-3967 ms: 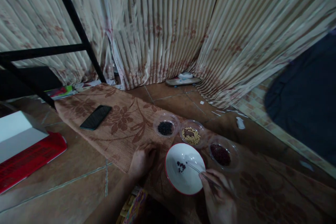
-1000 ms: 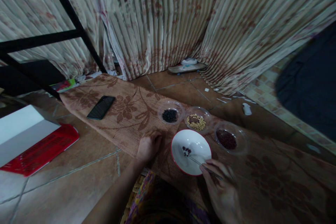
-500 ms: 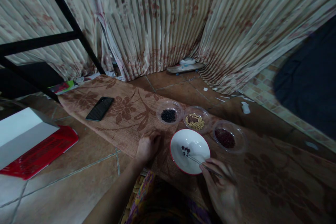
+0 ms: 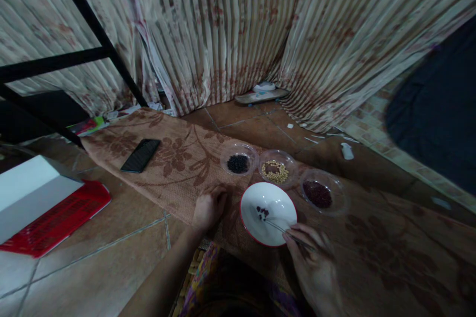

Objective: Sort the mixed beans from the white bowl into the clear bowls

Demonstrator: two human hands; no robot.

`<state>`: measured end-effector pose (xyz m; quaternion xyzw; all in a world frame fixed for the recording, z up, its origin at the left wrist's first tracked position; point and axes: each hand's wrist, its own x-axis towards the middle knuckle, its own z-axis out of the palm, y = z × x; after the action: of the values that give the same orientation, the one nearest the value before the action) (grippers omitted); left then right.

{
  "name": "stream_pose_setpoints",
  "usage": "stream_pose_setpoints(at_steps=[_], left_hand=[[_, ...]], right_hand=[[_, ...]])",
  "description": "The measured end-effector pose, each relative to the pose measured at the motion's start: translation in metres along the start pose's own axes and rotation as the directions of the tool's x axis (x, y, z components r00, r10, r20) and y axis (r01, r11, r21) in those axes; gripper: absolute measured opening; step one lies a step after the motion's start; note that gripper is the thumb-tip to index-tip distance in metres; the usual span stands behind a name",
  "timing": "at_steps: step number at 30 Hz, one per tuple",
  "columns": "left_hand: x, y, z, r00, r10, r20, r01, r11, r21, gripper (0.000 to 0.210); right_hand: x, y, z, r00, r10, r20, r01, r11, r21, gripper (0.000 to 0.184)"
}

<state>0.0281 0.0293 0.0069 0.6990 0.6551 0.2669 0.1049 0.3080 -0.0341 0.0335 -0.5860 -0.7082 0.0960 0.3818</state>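
Observation:
My right hand (image 4: 310, 252) pinches thin metal tweezers (image 4: 275, 226) at the near right rim of a white bowl (image 4: 280, 206) with a red edge. The tweezers' tips reach down inside, beside a small cluster of dark red beans (image 4: 262, 212). Left of the bowl, my left hand (image 4: 208, 208) rests on the cloth with its fingers curled, and nothing shows in it. Behind the bowl stand clear plastic dishes: one with black beans (image 4: 238, 163), one with yellow soybeans (image 4: 275, 172), and one at the right with dark red beans (image 4: 317, 194).
A brown flowered cloth (image 4: 178, 183) covers the narrow table. A black phone (image 4: 141, 155) lies on its left part. On the floor are a white box (image 4: 33, 193) on a red basket-like thing (image 4: 74, 218), and a skateboard (image 4: 262, 96) by the striped curtains (image 4: 223, 25).

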Motion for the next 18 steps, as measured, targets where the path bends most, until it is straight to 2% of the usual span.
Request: stream_pose_setpoints(at_steps=[11, 18], left_hand=[[-0.0001, -0.0005, 0.0, 1.0, 0.006, 0.003, -0.006, 1.0, -0.006, 0.011], [0.0002, -0.0007, 0.0005, 1.0, 0.004, -0.002, -0.004, 1.0, -0.022, 0.01]], right_hand=[[0.0011, -0.0013, -0.0003, 0.999, -0.046, -0.028, 0.046, 0.999, 0.008, 0.021], [-0.0026, 0.0007, 0.0019, 0.999, -0.024, -0.041, 0.025, 1.0, 0.01, 0.023]])
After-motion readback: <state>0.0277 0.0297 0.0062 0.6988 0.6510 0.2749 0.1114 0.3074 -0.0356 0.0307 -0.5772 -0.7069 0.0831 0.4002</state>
